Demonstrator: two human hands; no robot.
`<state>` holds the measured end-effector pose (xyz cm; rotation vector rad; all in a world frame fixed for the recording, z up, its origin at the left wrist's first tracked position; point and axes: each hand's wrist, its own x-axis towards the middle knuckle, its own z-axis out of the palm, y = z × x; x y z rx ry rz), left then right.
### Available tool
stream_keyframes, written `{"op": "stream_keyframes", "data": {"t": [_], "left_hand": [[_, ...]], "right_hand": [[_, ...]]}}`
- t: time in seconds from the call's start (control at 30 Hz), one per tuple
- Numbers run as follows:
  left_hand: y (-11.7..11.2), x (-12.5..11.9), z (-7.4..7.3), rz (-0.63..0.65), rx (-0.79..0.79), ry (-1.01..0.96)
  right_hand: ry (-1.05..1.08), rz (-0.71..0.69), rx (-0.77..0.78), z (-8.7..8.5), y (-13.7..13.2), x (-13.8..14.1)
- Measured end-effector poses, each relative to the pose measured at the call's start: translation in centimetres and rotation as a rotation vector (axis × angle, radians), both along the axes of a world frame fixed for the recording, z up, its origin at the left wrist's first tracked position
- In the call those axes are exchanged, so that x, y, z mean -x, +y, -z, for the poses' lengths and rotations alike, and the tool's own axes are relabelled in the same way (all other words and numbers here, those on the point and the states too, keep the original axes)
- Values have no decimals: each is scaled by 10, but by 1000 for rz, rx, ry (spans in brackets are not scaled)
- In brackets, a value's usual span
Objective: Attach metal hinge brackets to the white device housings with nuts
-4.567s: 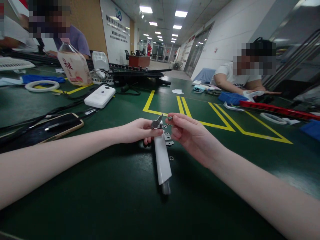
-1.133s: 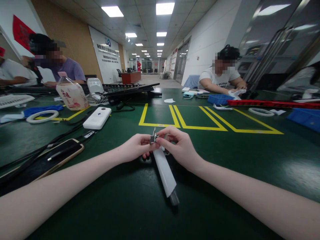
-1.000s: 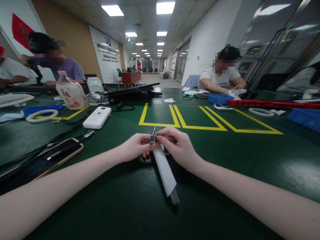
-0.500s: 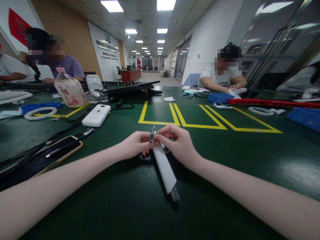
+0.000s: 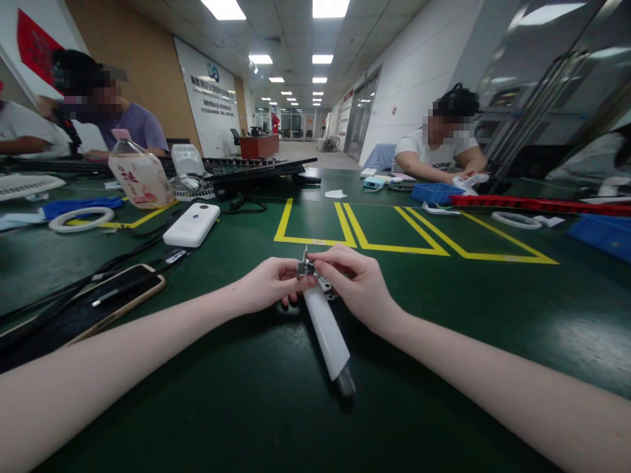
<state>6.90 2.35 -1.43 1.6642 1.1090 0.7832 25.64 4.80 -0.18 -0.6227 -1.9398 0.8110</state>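
Note:
A long white plastic piece [image 5: 326,332] slants toward me above the table, with a grey see-through end [image 5: 346,381] at its near tip. At its far end is a small metal fitting [image 5: 304,267] with a thin upright tab. My left hand [image 5: 271,282] is closed around that far end, thumb on top and fingers partly hidden underneath. From the other side, my right hand [image 5: 357,282] pinches at the fitting with thumb and forefinger. What exactly lies between those fingertips is too small to tell. Below my right fingers a light-coloured part with holes [image 5: 325,286] partly shows.
On the left are a white power bank [image 5: 191,225], a phone [image 5: 118,295] with black cables, a drink bottle [image 5: 139,172] and a white ring [image 5: 81,219]. Yellow tape [image 5: 315,241] marks the green table ahead. Blue trays [image 5: 436,193] and co-workers are farther off.
My right fingertips have shifted slightly at the metal fitting, and the round metal end seen beside them earlier is less visible. The white piece stays nearly in place.

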Motion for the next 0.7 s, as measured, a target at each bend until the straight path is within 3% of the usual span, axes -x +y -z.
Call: {"op": "stream_keyframes", "data": {"t": [0.27,0.43,0.57,0.7], "left_hand": [[1,1,1,10,-8,-5],[-1,0,2,-27,-13,-51],[-3,0,1,-73,-35,-107],[-4,2,0,-129,-80,-156]], "right_hand": [[8,-23,163,4,-1,2],[-40,110,178,-3,-7,-17],[-334,146,95,-12,-24,-32],[-726,147,66,-17,-48,-30]]}}
